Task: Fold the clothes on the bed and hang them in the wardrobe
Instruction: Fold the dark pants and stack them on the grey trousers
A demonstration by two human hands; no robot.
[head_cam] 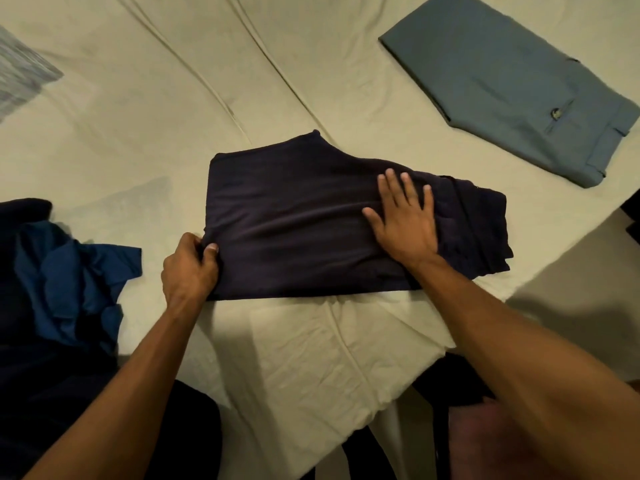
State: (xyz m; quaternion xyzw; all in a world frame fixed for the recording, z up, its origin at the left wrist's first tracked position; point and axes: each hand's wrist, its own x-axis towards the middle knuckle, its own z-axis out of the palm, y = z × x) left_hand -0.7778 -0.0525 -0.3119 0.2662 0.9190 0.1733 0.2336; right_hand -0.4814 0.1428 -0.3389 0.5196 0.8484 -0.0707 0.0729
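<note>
Lying mid-bed (138, 98): dark trousers (311, 220), folded, long axis left to right. Left hand (188, 268) pinches the near-left corner; right hand (405, 216) presses flat, fingers spread, toward the right end. Next fold likely runs left-to-right.

One dark folded garment (346, 220), one grey-blue folded trousers (512, 84), one crumpled blue garment (79, 271), two hands.
</note>
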